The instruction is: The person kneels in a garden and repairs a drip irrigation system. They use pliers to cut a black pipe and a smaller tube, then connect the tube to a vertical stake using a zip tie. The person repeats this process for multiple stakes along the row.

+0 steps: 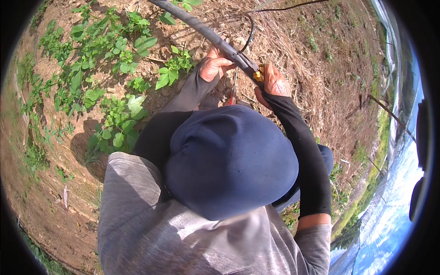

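Observation:
A dark grey pipe (197,25) slants from the top edge down to my hands. My left hand (215,65) closes around its left side; the pipe hides some fingertips. On the other side, my right hand (276,83) grips a small yellow-handled tool (258,74), whose dark front lies against the pipe; its exact kind is not clear. A thin black tube (251,34) curves down to the pipe between both hands. Below the pipe, a red-ended slim object (232,99) is partly hidden by dark blue cloth (229,160). Sleeves cover both forearms.
Leafy green plants (121,50) grow from dry soil on the left, close to my left forearm. Dry straw (293,55) covers the ground on the right. A thin pole (392,114) slants near the far right, beside pale sheeting (392,36).

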`<control>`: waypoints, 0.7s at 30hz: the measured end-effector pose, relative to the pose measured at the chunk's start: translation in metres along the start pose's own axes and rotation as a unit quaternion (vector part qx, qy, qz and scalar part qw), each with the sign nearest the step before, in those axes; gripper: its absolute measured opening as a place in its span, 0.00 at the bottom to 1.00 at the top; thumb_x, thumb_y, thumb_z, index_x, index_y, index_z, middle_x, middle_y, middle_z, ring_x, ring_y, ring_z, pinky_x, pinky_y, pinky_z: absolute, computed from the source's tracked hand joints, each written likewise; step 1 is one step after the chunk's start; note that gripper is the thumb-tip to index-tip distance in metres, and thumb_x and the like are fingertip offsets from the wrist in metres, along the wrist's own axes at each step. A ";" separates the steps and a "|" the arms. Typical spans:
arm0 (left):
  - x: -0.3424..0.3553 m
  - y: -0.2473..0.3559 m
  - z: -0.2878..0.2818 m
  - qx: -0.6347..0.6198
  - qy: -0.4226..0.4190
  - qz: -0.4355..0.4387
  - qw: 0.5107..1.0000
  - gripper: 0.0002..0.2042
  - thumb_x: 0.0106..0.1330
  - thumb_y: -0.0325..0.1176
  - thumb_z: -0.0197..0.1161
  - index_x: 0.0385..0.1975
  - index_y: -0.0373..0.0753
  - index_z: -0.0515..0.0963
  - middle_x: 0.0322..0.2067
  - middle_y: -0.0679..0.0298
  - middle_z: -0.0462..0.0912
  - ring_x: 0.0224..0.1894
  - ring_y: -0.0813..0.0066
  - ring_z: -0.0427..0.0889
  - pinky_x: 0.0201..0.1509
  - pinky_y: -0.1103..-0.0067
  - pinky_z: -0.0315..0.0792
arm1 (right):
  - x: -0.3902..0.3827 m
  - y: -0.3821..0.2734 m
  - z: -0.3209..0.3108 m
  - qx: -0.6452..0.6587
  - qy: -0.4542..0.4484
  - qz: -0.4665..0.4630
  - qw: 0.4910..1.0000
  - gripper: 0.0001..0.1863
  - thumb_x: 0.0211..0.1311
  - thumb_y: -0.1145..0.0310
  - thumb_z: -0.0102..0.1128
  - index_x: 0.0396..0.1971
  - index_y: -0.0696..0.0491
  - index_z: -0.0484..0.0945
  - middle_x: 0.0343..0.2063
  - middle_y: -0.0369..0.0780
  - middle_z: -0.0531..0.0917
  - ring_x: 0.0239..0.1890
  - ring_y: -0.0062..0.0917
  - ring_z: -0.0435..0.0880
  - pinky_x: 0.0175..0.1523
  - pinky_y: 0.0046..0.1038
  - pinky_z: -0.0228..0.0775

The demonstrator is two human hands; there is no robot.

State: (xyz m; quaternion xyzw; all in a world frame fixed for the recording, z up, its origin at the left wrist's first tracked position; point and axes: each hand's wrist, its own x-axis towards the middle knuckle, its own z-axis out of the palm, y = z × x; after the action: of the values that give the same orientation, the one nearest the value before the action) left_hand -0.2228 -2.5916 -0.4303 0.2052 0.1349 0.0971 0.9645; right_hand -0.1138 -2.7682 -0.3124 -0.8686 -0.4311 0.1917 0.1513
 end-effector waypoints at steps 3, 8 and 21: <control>0.002 -0.013 0.008 -0.051 -0.046 0.003 0.998 0.28 0.54 0.11 0.48 0.55 0.47 0.63 0.49 0.57 0.74 0.53 0.59 0.76 0.59 0.61 0.70 | 0.003 0.005 -0.016 -0.030 -0.034 -0.027 0.999 0.22 0.42 0.74 0.59 0.43 0.56 0.70 0.34 0.51 0.76 0.36 0.48 0.78 0.42 0.43 0.71; 0.004 -0.016 0.006 -0.028 -0.080 0.062 0.995 0.35 0.48 0.08 0.46 0.57 0.49 0.56 0.46 0.55 0.74 0.53 0.55 0.77 0.61 0.60 0.68 | 0.012 0.020 -0.020 0.000 -0.078 -0.077 0.994 0.25 0.40 0.75 0.62 0.44 0.56 0.68 0.36 0.51 0.75 0.41 0.49 0.76 0.45 0.42 0.69; -0.002 -0.003 0.032 0.031 -0.050 0.053 0.997 0.34 0.51 0.11 0.55 0.56 0.46 0.53 0.45 0.52 0.73 0.51 0.58 0.78 0.56 0.63 0.73 | 0.022 0.019 -0.037 -0.077 -0.050 -0.133 0.987 0.12 0.55 0.76 0.54 0.41 0.58 0.70 0.35 0.50 0.74 0.42 0.47 0.74 0.45 0.43 0.67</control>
State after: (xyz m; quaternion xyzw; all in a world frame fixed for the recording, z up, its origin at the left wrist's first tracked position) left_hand -0.2150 -2.6069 -0.4035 0.2464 0.0781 0.1331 0.9568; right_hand -0.0716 -2.7650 -0.2923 -0.8020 -0.5632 0.1790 0.0866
